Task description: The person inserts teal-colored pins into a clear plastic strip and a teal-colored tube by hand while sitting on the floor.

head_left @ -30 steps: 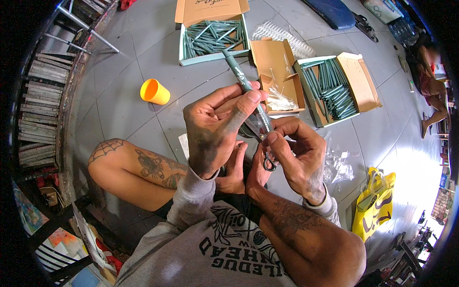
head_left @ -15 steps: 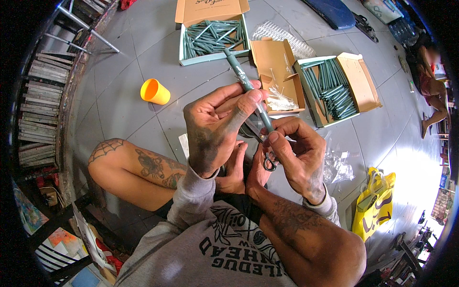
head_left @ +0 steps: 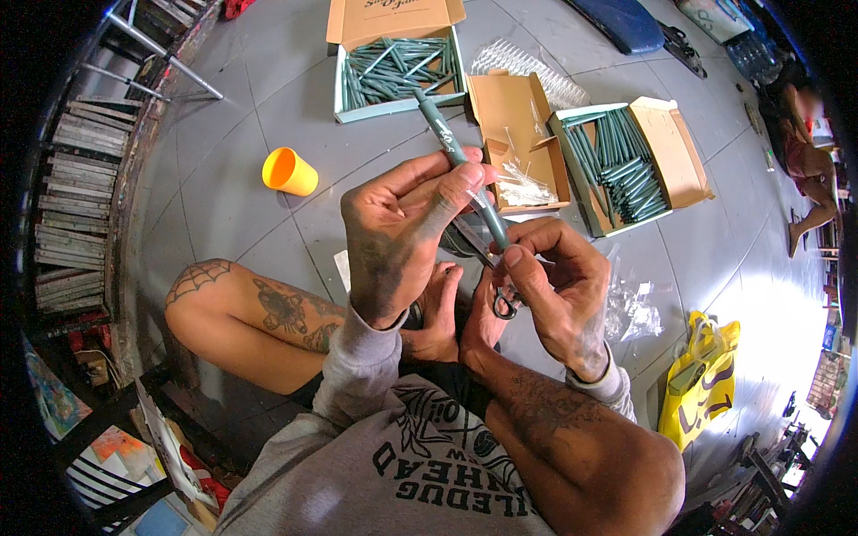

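Sitting on the grey tiled floor [head_left: 223,192], the person held a long dark green stick [head_left: 458,156] at the centre of the frame, its far end slanting toward the upper middle. The left hand [head_left: 393,246] had its grip pinched on the stick between thumb and fingers, while the right hand [head_left: 554,281] closed its grip around small scissors [head_left: 500,290] at the stick's lower end. An orange cup [head_left: 289,171] stood at upper left, and two open boxes of green sticks [head_left: 398,71] [head_left: 621,161] lay along the top, a brown box [head_left: 518,143] between them.
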The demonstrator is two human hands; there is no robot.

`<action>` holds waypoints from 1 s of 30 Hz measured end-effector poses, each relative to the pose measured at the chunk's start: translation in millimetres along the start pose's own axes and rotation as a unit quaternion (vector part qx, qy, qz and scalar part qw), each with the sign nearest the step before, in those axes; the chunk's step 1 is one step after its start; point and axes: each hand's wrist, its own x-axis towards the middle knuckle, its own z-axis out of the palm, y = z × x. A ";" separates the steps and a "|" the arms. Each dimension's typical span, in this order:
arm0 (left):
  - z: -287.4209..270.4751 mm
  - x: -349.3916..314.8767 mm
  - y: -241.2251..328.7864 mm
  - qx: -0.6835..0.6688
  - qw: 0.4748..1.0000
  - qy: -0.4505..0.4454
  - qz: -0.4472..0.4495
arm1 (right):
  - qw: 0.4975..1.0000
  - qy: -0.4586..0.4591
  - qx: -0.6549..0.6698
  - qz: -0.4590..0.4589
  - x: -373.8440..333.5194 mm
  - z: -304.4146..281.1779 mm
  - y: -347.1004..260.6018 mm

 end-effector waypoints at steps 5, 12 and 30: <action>-1.1 1.2 -2.0 -0.001 1.000 0.004 0.012 | 1.000 0.000 0.002 0.010 -0.8 0.0 0.8; -1.3 1.3 1.2 0.007 1.000 0.003 0.016 | 1.000 -0.002 -0.003 0.006 -0.5 -1.3 2.3; -0.3 2.6 4.2 0.012 1.000 0.004 0.028 | 0.999 -0.009 -0.035 0.010 -0.2 -3.1 2.7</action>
